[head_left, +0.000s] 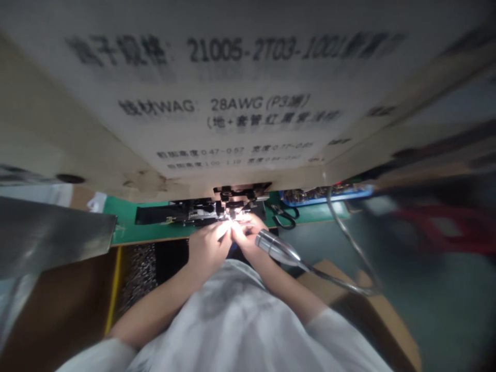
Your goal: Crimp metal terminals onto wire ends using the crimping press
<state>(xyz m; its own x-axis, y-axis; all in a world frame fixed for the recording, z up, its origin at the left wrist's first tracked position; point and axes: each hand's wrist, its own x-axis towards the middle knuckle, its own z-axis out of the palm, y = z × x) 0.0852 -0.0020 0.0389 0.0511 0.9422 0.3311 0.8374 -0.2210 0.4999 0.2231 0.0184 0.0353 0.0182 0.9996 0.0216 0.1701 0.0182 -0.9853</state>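
Observation:
Side by side under a bright light, my left hand (207,245) and my right hand (250,235) meet at the front of a terminal crimping machine's working head (232,204). The fingertips of both hands are pinched close together there. Glare and small size hide whatever they grip. A silver gooseneck lamp (277,247) reaches in from the right, its head in front of my right wrist. The machine's pale housing (186,186) overhangs the hands, with a printed paper label (248,103) on its face.
Black-handled pliers (284,214) lie on the green bench top (124,227)'s right part. Behind them is a blue tray (329,195) of small metal parts. A grey metal plate (58,235) juts in at left. A cardboard box (364,310) stands low at right, near a blurred red object (445,227).

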